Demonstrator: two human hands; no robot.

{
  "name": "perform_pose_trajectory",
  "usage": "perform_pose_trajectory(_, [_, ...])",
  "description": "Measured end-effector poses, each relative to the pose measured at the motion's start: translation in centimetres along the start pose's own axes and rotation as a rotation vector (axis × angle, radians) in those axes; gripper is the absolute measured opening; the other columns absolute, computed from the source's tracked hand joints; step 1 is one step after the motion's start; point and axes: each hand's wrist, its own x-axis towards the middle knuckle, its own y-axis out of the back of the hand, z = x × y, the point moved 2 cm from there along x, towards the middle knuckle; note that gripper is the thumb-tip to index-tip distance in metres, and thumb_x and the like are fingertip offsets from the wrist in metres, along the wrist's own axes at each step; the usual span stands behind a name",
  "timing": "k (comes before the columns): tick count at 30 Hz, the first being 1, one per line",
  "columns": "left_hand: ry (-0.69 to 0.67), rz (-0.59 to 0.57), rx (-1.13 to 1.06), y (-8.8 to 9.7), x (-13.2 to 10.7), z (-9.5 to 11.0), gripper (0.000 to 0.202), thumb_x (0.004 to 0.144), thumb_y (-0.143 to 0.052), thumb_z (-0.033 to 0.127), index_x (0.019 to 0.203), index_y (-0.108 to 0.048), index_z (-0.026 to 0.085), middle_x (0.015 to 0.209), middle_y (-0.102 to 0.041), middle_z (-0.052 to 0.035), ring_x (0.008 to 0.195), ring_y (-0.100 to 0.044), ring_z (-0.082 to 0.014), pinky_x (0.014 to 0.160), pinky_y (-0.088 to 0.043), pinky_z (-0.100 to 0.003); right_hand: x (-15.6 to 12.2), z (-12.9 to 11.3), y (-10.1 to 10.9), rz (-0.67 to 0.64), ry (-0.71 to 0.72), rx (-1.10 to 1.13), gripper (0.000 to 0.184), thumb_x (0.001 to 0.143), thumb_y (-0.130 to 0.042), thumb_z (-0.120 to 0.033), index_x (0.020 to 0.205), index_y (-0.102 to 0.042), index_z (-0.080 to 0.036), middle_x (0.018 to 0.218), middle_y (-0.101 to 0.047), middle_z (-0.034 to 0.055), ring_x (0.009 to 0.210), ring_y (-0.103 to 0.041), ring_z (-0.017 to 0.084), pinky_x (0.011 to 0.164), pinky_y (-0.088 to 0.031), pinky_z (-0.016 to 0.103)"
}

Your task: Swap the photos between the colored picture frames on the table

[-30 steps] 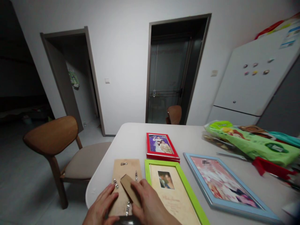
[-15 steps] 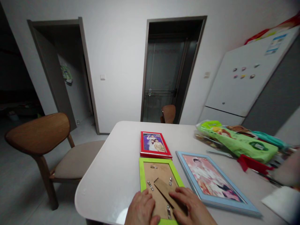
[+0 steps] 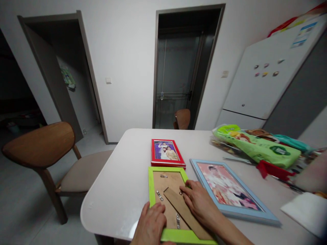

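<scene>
A green picture frame (image 3: pixel 150 185) lies face down on the table, its brown backing board (image 3: pixel 168 183) and folded-down stand leg (image 3: pixel 182 211) upward. Small metal clips (image 3: pixel 159 195) sit along the board's edges. My left hand (image 3: pixel 150 223) rests over the frame's lower left side, fingers laid on the rim and board, thumb apart. Across the right side reaches my right hand (image 3: pixel 199 200), its bent, slightly parted fingertips touching the right-hand clip, which they partly cover. A red frame (image 3: pixel 181 158) with a photo lies just beyond, and a blue frame (image 3: pixel 224 210) with a photo lies to the right.
On the table's (image 3: pixel 114 197) right side are a green plastic package (image 3: pixel 270 149), a red object (image 3: pixel 274 171), a grey strip-like tool (image 3: pixel 238 160) and white paper (image 3: pixel 304 212). A wooden chair (image 3: pixel 38 144) stands left. Behind are a doorway and a white fridge (image 3: pixel 268 78).
My right hand has moved up off the stand leg to the right-hand clip. My left hand stays at the frame's lower left. The view has shifted slightly.
</scene>
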Motion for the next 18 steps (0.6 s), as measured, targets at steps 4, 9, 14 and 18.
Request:
perform_pose_trajectory(4, [0.057, -0.059, 0.002, 0.1, 0.0, 0.1, 0.038, 0.058, -0.068, 0.039, 0.085, -0.055, 0.017, 0.117, -0.051, -0.0138, 0.109, -0.044, -0.0298, 0.092, -0.028, -0.053, -0.1, 0.4, -0.2, -0.025, 0.007, 0.029, 0.028, 0.077, -0.037, -0.021, 0.077, -0.064, -0.017, 0.093, -0.054, 0.0089, 0.090, -0.047, 0.020, 0.081, -0.036, 0.033])
perform_pose_trajectory(9, [0.068, -0.038, 0.009, 0.1, -0.2, 0.0, 0.039, 0.058, -0.068, 0.037, 0.088, -0.054, 0.018, 0.118, -0.051, -0.0103, 0.111, -0.043, -0.0266, 0.094, -0.026, -0.050, -1.3, 1.0, -0.2, -0.019, 0.067, 0.052, 0.030, 0.079, -0.035, -0.025, 0.093, -0.061, -0.017, 0.105, -0.052, 0.0106, 0.099, -0.045, 0.021, 0.087, -0.035, 0.035])
perform_pose_trajectory(14, [0.060, -0.012, 0.007, 0.0, -0.6, -0.2, 0.038, 0.059, -0.068, 0.035, 0.088, -0.052, 0.017, 0.118, -0.051, -0.0092, 0.112, -0.042, -0.0242, 0.096, -0.025, -0.048, -3.5, -0.6, 0.0, -0.012, 0.235, 0.020, 0.030, 0.078, -0.040, -0.029, 0.104, -0.055, -0.025, 0.115, -0.049, 0.0089, 0.106, -0.042, 0.023, 0.088, -0.036, 0.041])
perform_pose_trajectory(18, [0.051, 0.002, -0.005, 0.0, -0.7, -0.3, 0.038, 0.058, -0.069, 0.034, 0.088, -0.052, 0.018, 0.118, -0.051, -0.0086, 0.112, -0.042, -0.0235, 0.097, -0.024, -0.047, -4.8, -2.3, 0.0, -0.113, 0.406, 0.039, 0.029, 0.079, -0.041, -0.028, 0.104, -0.054, -0.033, 0.118, -0.048, 0.0042, 0.108, -0.041, 0.022, 0.087, -0.036, 0.040])
